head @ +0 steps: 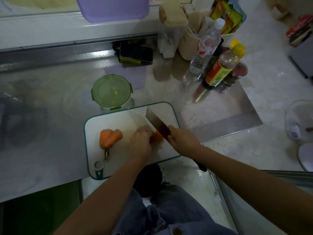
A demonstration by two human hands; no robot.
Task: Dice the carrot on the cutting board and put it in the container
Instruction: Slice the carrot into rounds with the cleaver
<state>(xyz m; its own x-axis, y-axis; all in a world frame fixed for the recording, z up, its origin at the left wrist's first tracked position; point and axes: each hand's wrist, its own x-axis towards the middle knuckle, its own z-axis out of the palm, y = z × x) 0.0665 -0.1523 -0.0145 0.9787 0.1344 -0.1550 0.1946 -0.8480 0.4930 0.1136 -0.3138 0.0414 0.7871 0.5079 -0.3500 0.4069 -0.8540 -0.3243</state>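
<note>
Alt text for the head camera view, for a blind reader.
A person's right hand holds a cleaver against a carrot piece steadied by the left hand on a white cutting board. More carrot chunks lie at its left; a lidded green container stands behind.

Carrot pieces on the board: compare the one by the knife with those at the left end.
The held carrot piece sits under the left hand; the loose carrot pieces lie untouched. The cleaver in the right hand meets the held carrot piece; the loose carrot pieces lie apart from it. Both are orange, on the cutting board.
</note>
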